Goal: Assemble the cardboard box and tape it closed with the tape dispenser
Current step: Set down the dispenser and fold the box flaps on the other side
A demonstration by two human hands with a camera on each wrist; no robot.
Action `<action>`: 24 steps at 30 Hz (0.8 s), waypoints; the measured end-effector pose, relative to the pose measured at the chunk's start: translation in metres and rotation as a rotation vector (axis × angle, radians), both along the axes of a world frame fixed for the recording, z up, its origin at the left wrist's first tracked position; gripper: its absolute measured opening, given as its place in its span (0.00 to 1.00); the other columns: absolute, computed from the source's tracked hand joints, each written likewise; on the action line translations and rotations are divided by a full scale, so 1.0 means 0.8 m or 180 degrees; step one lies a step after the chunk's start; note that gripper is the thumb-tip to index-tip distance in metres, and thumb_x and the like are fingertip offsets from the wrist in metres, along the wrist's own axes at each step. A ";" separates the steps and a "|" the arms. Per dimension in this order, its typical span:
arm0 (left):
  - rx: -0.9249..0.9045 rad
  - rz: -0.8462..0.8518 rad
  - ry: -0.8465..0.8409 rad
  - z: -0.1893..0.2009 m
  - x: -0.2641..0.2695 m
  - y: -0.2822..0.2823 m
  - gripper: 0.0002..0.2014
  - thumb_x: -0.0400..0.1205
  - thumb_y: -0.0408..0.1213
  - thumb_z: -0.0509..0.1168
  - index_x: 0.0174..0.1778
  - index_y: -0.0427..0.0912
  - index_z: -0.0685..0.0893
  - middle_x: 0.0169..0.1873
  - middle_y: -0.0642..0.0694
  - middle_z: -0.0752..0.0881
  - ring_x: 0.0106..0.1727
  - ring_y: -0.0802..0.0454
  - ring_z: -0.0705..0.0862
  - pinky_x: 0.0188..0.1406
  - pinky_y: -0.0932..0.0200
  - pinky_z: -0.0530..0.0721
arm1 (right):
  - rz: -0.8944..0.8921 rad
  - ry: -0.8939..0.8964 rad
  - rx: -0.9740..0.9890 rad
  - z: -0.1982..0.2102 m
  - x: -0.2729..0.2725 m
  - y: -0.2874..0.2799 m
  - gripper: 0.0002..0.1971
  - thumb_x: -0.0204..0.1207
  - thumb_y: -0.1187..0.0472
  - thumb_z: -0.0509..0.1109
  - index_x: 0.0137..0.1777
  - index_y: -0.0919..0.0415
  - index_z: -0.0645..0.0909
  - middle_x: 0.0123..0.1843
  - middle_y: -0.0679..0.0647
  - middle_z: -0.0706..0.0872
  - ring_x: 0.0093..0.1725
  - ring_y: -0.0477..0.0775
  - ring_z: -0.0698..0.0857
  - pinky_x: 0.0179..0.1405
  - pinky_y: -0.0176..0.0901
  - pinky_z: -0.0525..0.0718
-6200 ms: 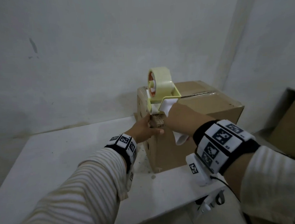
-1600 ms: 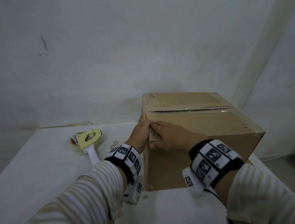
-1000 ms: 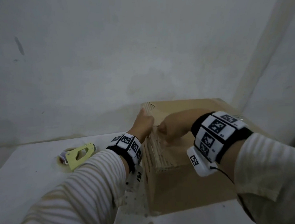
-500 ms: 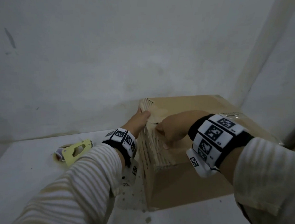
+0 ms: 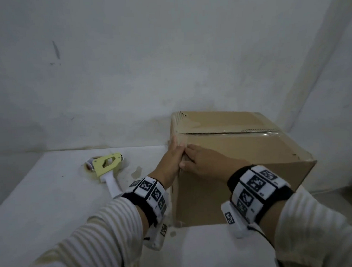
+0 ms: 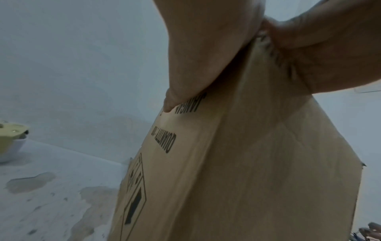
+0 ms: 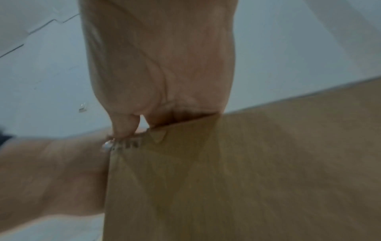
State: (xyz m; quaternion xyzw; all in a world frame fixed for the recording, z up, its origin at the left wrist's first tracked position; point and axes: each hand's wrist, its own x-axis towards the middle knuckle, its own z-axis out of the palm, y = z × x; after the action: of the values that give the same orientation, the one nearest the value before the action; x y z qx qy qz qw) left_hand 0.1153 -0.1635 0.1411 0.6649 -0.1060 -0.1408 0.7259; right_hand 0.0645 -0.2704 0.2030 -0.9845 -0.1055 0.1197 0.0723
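Both hands' grip flat, left hand (image 5: 173,157) and right hand (image 5: 204,164) pressing cardboard box (image 5: 242,150) corner, holding nothing

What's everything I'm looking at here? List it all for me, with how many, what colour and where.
cardboard box: one, brown, standing on the table at the right, flaps closed, clear tape along the top seam
tape dispenser: one, pale yellow frame with a white handle, lying on the table left of the box, untouched
table: one, white, stained near the box, set against the wall
wall: white, scuffed, behind the table
left hand: one, pressing flat on the box's near left top corner
right hand: one, pressing on the same corner, beside the left hand
wrist bands: two, black with white coded tags, one on each wrist
sleeves: two, cream striped
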 end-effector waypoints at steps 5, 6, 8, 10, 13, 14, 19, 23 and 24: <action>-0.0234 0.0302 0.0098 -0.011 -0.037 0.001 0.15 0.88 0.49 0.48 0.69 0.62 0.71 0.63 0.56 0.81 0.63 0.59 0.80 0.69 0.59 0.76 | 0.0009 -0.0787 -0.0284 -0.038 -0.013 -0.001 0.36 0.82 0.39 0.52 0.84 0.60 0.54 0.85 0.57 0.58 0.84 0.56 0.57 0.83 0.52 0.57; -0.0219 0.0395 0.0095 -0.011 -0.045 0.000 0.14 0.88 0.50 0.46 0.64 0.63 0.74 0.53 0.57 0.83 0.54 0.61 0.83 0.59 0.64 0.79 | 0.0011 -0.0844 -0.0307 -0.041 -0.013 0.000 0.36 0.82 0.39 0.52 0.83 0.60 0.55 0.85 0.57 0.58 0.84 0.56 0.57 0.82 0.52 0.57; -0.0094 0.0517 0.0084 -0.016 -0.053 -0.003 0.18 0.88 0.52 0.44 0.71 0.59 0.71 0.51 0.52 0.82 0.51 0.57 0.82 0.48 0.69 0.79 | 0.0033 -0.0830 -0.0277 -0.040 -0.013 0.001 0.35 0.83 0.41 0.54 0.84 0.59 0.54 0.85 0.57 0.57 0.84 0.56 0.56 0.82 0.51 0.55; 0.0024 0.0549 0.0050 -0.012 -0.058 -0.004 0.21 0.88 0.53 0.42 0.75 0.56 0.67 0.57 0.51 0.80 0.58 0.53 0.80 0.49 0.70 0.78 | 0.0089 -0.0612 -0.0226 -0.029 -0.011 -0.002 0.33 0.84 0.46 0.56 0.84 0.58 0.52 0.86 0.55 0.54 0.85 0.56 0.53 0.82 0.49 0.54; 0.0091 0.0728 -0.0103 -0.013 -0.052 -0.006 0.23 0.89 0.49 0.45 0.81 0.50 0.62 0.75 0.48 0.72 0.73 0.52 0.73 0.72 0.57 0.74 | 0.0123 -0.0268 -0.0070 -0.017 -0.006 -0.012 0.34 0.83 0.51 0.61 0.85 0.57 0.51 0.87 0.52 0.51 0.85 0.53 0.52 0.82 0.46 0.54; 0.0120 0.0815 -0.0226 -0.011 -0.049 -0.006 0.24 0.89 0.46 0.46 0.82 0.49 0.58 0.78 0.50 0.67 0.76 0.55 0.68 0.75 0.60 0.69 | 0.0128 -0.0275 -0.0001 -0.017 -0.005 -0.013 0.34 0.82 0.52 0.63 0.85 0.57 0.52 0.87 0.52 0.52 0.85 0.53 0.54 0.82 0.45 0.55; 0.0519 0.0264 -0.0727 0.000 -0.042 -0.007 0.25 0.89 0.37 0.47 0.83 0.43 0.51 0.80 0.52 0.60 0.80 0.57 0.58 0.79 0.63 0.59 | 0.0115 -0.0343 0.0182 -0.018 -0.003 -0.015 0.34 0.80 0.53 0.65 0.84 0.55 0.57 0.85 0.52 0.59 0.83 0.52 0.60 0.80 0.42 0.59; 0.2873 -0.0178 -0.1329 0.009 -0.002 -0.003 0.22 0.88 0.36 0.48 0.78 0.37 0.60 0.81 0.44 0.56 0.84 0.40 0.49 0.81 0.39 0.55 | -0.0306 0.0005 0.0559 0.010 0.000 -0.024 0.21 0.77 0.57 0.67 0.69 0.61 0.78 0.69 0.59 0.82 0.69 0.61 0.78 0.71 0.53 0.75; 0.3404 -0.0232 -0.1306 0.018 0.004 -0.005 0.22 0.87 0.37 0.50 0.78 0.38 0.60 0.82 0.43 0.52 0.84 0.39 0.47 0.80 0.34 0.54 | -0.0445 -0.0005 0.0647 0.017 0.000 -0.025 0.20 0.75 0.58 0.67 0.65 0.65 0.80 0.65 0.63 0.84 0.65 0.64 0.81 0.68 0.56 0.78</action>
State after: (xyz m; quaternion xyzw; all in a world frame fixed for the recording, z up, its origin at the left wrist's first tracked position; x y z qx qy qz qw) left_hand 0.1188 -0.1677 0.1553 0.9492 -0.1817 -0.0678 0.2478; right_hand 0.0649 -0.2905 0.2165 -0.9772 -0.0483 0.1023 0.1797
